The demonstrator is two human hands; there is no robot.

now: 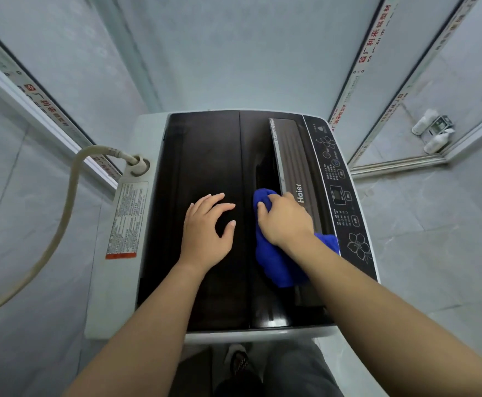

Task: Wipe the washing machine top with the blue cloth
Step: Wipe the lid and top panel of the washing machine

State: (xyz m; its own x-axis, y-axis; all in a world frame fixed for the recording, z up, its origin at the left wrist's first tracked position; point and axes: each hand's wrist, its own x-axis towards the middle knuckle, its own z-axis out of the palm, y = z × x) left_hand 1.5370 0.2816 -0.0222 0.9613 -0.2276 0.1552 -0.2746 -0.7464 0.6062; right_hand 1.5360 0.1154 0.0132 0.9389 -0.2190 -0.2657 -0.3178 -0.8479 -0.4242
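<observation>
Now right hand [287, 219] grips blue cloth [277, 265] on washing machine top [205, 156]

cloth [277, 262]: blue | lid [205, 156]: glossy black | panel [357, 245]: floral

Both arms reach forward; left grip [208, 227] lies open, palm down; right grip [285, 219] clutches the blue cloth [274, 265].
</observation>
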